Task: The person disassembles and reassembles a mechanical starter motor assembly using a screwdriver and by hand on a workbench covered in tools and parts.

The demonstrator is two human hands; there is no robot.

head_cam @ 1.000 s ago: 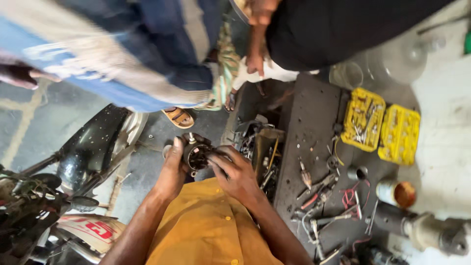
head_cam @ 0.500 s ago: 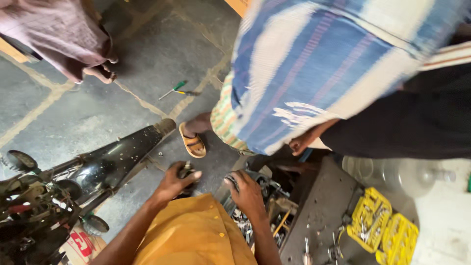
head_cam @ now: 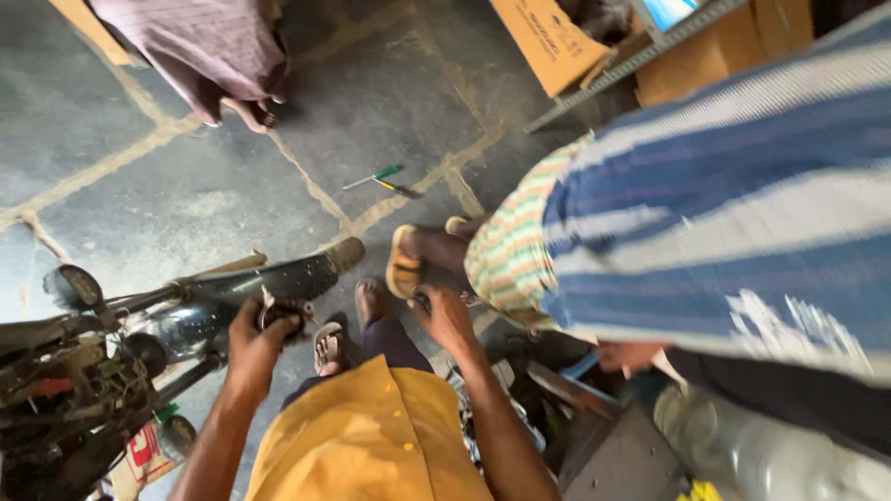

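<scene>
Low in the frame, left of centre: left hand wrapped around a small dark round metal part, fingers curled over its rim, thumb pressed against its near side. Just right of centre, at about the same height: right hand, fingers bent and closed on a small dark piece near the fingertips; too little of it visible to name. Both forearms running down to the bottom edge on either side of an orange-yellow shirt. Between the hands, a bare foot and a sandalled foot on the grey concrete floor.

Lower left: a motorcycle with a black mudguard reaching towards the left hand, the held part just beside its end. Right half of the frame: another person bending close in a blue-and-white striped shirt and green-striped cloth, one sandalled foot just above the right hand. Upper centre, on the floor: a green-handled screwdriver, well apart from both hands. Upper left: a third person's pinkish garment and foot. Upper right: cardboard boxes.
</scene>
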